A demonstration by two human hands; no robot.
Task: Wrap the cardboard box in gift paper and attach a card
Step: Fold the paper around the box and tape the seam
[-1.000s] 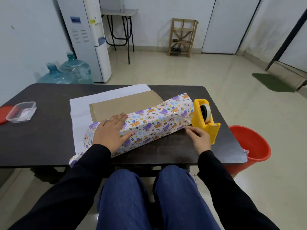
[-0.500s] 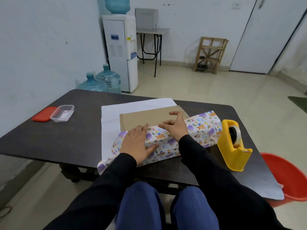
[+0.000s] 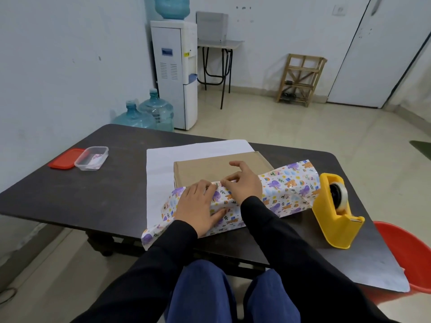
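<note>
A flat brown cardboard box [image 3: 210, 169] lies on a sheet of gift paper whose white underside [image 3: 163, 164] shows at the left and back. The colourful printed side of the gift paper [image 3: 284, 190] is folded up over the box's near edge. My left hand [image 3: 198, 203] rests flat on that fold and holds it down. My right hand [image 3: 242, 183], fingers curled, pinches a short strip of clear tape [image 3: 215, 183] at the paper's edge on the box top, right beside my left fingertips.
A yellow tape dispenser [image 3: 335, 220] stands on the dark table [image 3: 93, 194] to the right of the box. At the far left are a clear plastic container [image 3: 92, 157] with a small patterned piece inside and its red lid [image 3: 63, 159]. A red bucket [image 3: 415, 248] sits beyond the table's right corner.
My right hand left the tape dispenser and came over to the folded paper's edge on the box. My left hand stayed pressed on the fold. The view tilted up.
</note>
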